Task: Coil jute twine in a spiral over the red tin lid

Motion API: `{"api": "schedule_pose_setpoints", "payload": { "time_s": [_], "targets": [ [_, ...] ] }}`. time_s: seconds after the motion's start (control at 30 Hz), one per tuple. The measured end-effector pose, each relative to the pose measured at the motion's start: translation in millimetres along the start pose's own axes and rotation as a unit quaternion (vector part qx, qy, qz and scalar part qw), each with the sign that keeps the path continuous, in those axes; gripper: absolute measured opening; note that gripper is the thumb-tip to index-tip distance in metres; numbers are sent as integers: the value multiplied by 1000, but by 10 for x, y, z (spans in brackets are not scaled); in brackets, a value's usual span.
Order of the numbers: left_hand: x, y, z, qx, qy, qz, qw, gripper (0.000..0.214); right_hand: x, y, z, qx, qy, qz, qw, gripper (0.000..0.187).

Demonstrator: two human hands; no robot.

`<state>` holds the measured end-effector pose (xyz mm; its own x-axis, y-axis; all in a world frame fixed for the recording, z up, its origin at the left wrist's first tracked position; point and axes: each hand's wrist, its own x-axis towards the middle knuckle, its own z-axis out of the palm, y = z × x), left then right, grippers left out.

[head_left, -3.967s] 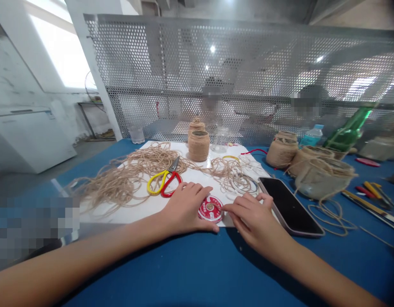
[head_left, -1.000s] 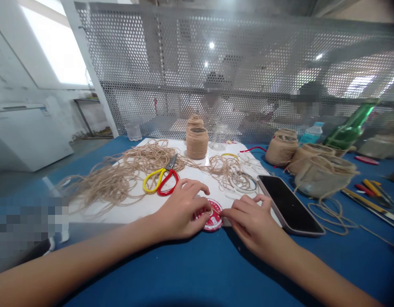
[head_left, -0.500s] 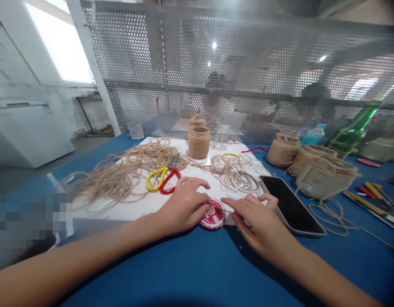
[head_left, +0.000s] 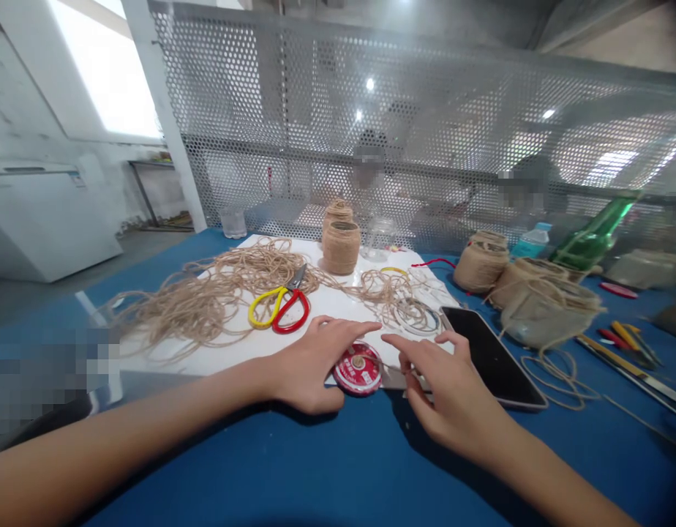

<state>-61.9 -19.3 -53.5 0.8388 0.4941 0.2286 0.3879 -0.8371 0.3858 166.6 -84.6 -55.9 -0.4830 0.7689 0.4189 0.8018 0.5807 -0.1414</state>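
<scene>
Disc location: a flat, round, red disc with white print lies between the hands, overlapping the near edge of a white paper sheet.
Left hand: the left hand has its fingers spread, grasping nothing; its forefinger reaches past the disc's far rim. Contact with the rim cannot be told.
Right hand: the right hand has curled fingers below an extended forefinger. A thin strand runs to it from the disc's centre; whether it is pinched cannot be told.
Clearance: a narrow gap separates the two forefinger tips. Smooth blue tabletop extends between the forearms.
Right boundary: a black-screened rectangular phone lies slantwise just beside the right hand.
Left boundary: scissors with one yellow and one red loop handle lie beyond the left hand, blades against loose, tangled brown twine.
Far side: a rounded jar wrapped in coarse brown twine stands upright on the sheet, before a perforated grey metal panel.
</scene>
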Motion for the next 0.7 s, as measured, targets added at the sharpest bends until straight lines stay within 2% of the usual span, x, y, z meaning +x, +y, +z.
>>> {"api": "schedule_pose_setpoints", "payload": {
  "time_s": [0.17, 0.37, 0.47, 0.6, 0.7],
  "targets": [
    [-3, -14, 22, -2, 22, -6, 1000, 91, 0, 54, 27, 8, 2, 7, 1000, 63],
    [1, -9, 49, -7, 38, -7, 999, 87, 40, 25, 10, 2, 29, -28, 999, 67],
    [0, -9, 69, -10, 44, -21, 999, 85, 32, 13, 1, -23, 27, -26, 999, 53],
    [7, -10, 91, 10, 55, -30, 998, 81, 16, 31, 22, -60, 17, 8, 998, 23],
    [22, -16, 102, 33, 64, -43, 996, 78, 26, 44, 40, -59, 8, 17, 998, 19]
  ]
}}
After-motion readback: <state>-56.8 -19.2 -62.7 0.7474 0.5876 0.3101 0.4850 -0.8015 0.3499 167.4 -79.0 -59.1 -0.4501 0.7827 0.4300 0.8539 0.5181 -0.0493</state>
